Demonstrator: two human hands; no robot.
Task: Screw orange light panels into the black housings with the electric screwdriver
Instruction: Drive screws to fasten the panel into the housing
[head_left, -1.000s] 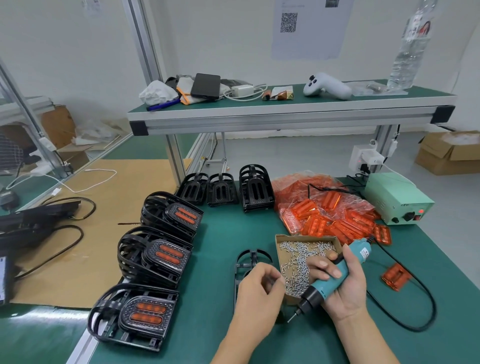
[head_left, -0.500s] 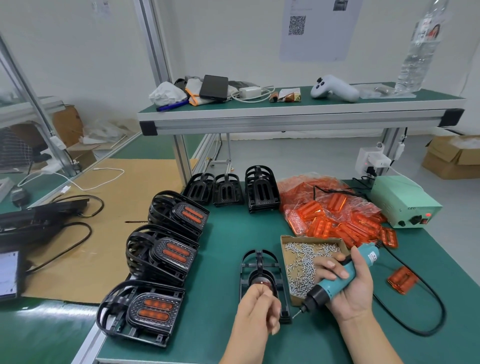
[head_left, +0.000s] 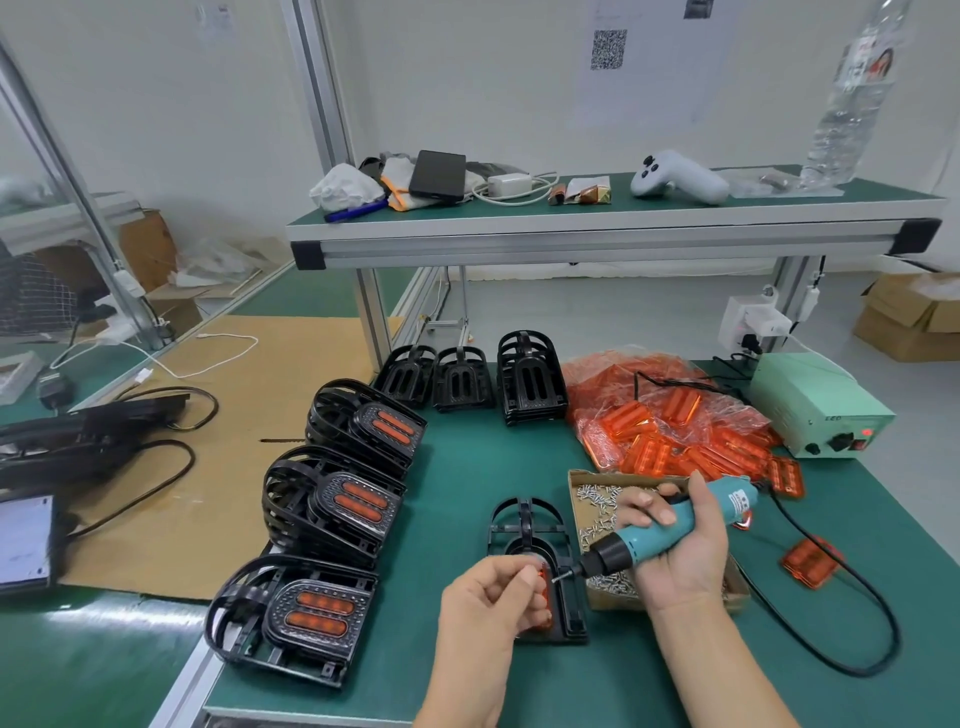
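Left hand (head_left: 488, 605) fingers curled, thumb and forefinger pinched over the lower part of the black housing (head_left: 535, 566); what they pinch is too small to tell; an orange light panel (head_left: 544, 584) shows just beyond the fingertips, seated in the housing; right hand (head_left: 675, 545) wrapped round the teal electric screwdriver (head_left: 670, 530), fingers closed on the barrel, thumb over the top; driver's long axis runs from upper right down to lower left, black nose and bit pointing toward the left fingertips, tip just beside the panel's edge; housing lies flat on the green mat (head_left: 649, 686), long axis running away from the person, arched ribbed end far, square end near; hard black plastic, openwork ribs; just behind the right fingers, a shallow cardboard box of small silver screws (head_left: 597, 506); beyond it, a clear bag of glossy orange panels (head_left: 670, 421); left of the left hand, stacks of finished housings (head_left: 337, 499) with orange inserts
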